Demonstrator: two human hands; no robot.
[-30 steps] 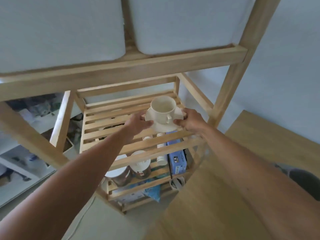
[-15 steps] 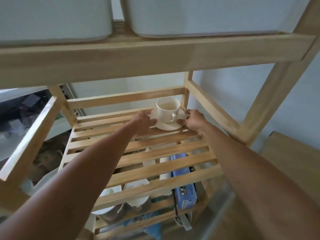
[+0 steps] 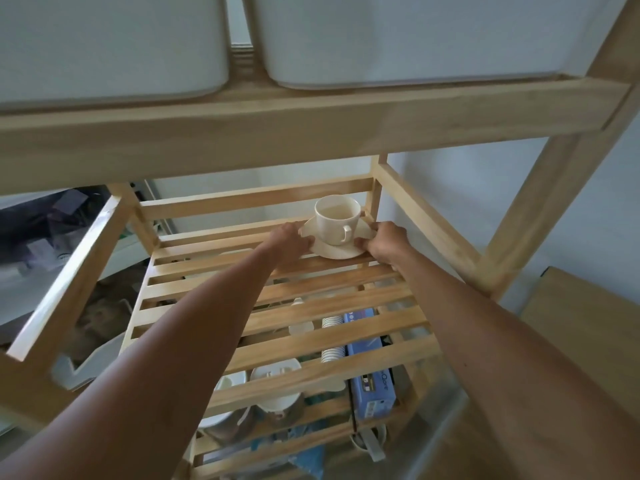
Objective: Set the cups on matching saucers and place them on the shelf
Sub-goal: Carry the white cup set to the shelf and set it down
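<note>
A cream cup (image 3: 336, 218) with its handle facing me stands upright on a matching cream saucer (image 3: 337, 250). The saucer rests at the back right corner of the slatted wooden shelf (image 3: 284, 306). My left hand (image 3: 288, 240) grips the saucer's left rim. My right hand (image 3: 382, 242) grips its right rim. Both arms reach in under the upper shelf rail.
Two white bins (image 3: 415, 39) sit on the upper shelf above the rail (image 3: 311, 133). Below the slats are white bowls (image 3: 273, 393), stacked paper cups (image 3: 331, 337) and a blue box (image 3: 370, 386). A wooden upright (image 3: 540, 202) stands right, a wooden tabletop (image 3: 581, 323) beyond it.
Both hands have carried the cup and saucer from the shelf's front towards its back right corner and lowered it to the slats. My view has moved closer under the upper rail.
</note>
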